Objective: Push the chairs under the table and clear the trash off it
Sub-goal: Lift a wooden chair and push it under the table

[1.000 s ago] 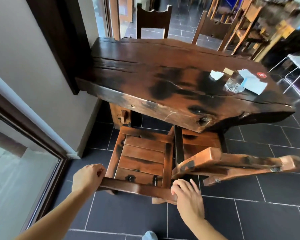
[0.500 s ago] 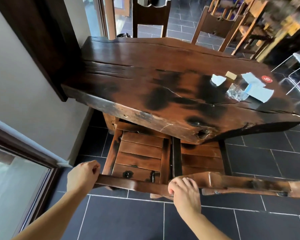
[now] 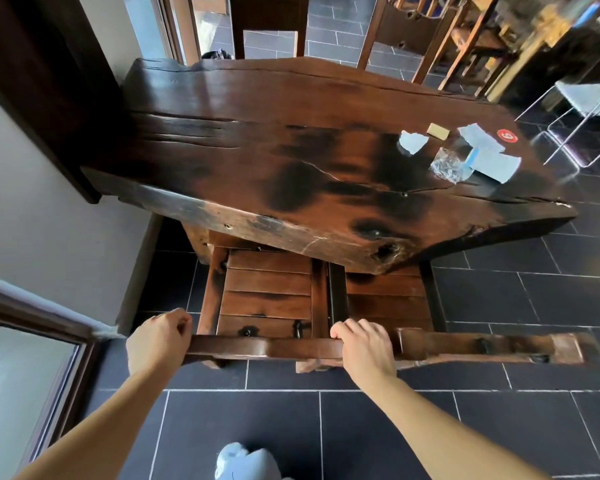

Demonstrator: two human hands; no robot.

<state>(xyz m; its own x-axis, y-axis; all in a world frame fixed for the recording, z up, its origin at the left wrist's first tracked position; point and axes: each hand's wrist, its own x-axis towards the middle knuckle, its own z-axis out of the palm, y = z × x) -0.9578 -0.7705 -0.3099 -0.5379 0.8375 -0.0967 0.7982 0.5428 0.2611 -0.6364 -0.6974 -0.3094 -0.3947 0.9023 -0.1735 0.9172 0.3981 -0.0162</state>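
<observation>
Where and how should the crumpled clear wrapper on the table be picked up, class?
Pinch the crumpled clear wrapper by its raised folds, coming from above. It lies bunched on the table against flat paper scraps, so its creases stand up to grip, while a sideways sweep would probably drag the scraps.

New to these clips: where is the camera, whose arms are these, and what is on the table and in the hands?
No machine here: the camera sits on a person's head looking down, so the bare arms are the wearer's own. The left hand and right hand both grip the top rail of a wooden chair, its seat partly under the dark wooden table. A second chair stands beside it, on the right. Near the table's far right end lie paper scraps, crumpled clear plastic, a small tan block and a red round disc.
</observation>
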